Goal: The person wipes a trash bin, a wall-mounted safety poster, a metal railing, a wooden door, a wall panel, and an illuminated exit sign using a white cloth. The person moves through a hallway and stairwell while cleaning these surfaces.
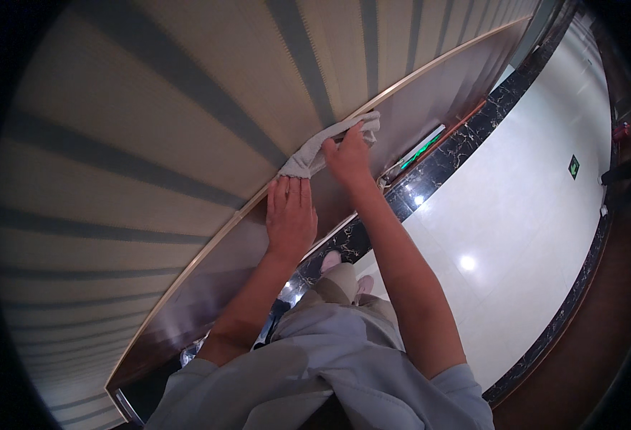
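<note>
A light grey cloth (315,150) lies bunched along the narrow wooden trim (401,83) between the striped wallpaper (208,97) and the brown lower wall panel (433,80). My right hand (349,156) grips the cloth near its upper right end, thumb and index finger spread over the folds. Lower and to the left, my left hand (292,215) holds the cloth's other end against the trim, with its fingers straight and side by side. The fingertips of the left hand are partly hidden at the cloth's edge.
Low on the wall sits a green-lit sign (422,150) with a cable beside it. Black marble border (455,134) edges the glossy pale floor (498,215). A green arrow marker (574,167) is on the floor. Pink shoes (331,260) show below me.
</note>
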Motion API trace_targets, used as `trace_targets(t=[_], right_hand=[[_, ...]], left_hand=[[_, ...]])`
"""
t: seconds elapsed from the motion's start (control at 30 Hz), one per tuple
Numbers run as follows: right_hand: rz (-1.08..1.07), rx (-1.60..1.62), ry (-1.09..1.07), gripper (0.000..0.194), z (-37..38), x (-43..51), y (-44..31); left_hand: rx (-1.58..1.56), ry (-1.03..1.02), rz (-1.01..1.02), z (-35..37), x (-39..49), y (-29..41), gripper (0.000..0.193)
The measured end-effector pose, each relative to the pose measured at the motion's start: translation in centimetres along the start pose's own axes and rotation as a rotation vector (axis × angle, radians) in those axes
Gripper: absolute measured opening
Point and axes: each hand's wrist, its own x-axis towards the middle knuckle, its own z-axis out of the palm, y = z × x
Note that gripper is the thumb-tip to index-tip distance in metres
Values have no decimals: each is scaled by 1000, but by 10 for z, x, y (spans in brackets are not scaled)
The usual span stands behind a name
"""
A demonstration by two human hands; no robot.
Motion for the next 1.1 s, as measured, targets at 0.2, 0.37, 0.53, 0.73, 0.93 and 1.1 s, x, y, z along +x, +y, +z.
trace_targets(t=[0.2, 0.37, 0.53, 0.73, 0.93, 1.1], right_hand=[[-14, -62, 142, 90, 11, 4, 0], [74, 7, 49, 95, -11, 13, -7], [165, -74, -15, 95, -55, 38, -15], [79, -178, 28, 89, -122, 104, -10], [99, -103, -9, 93, -182, 166, -8], [86, -148, 4, 92, -211, 202, 16]], left_hand=[[20, 56, -49, 16, 14, 11, 66], [36, 30, -80, 10, 34, 24, 66], [-44, -126, -108, -16, 68, 53, 67], [-139, -143, -9, -47, 140, 96, 70], [-157, -100, 79, -56, 207, 134, 73], [-222, -96, 148, -40, 234, 157, 76]])
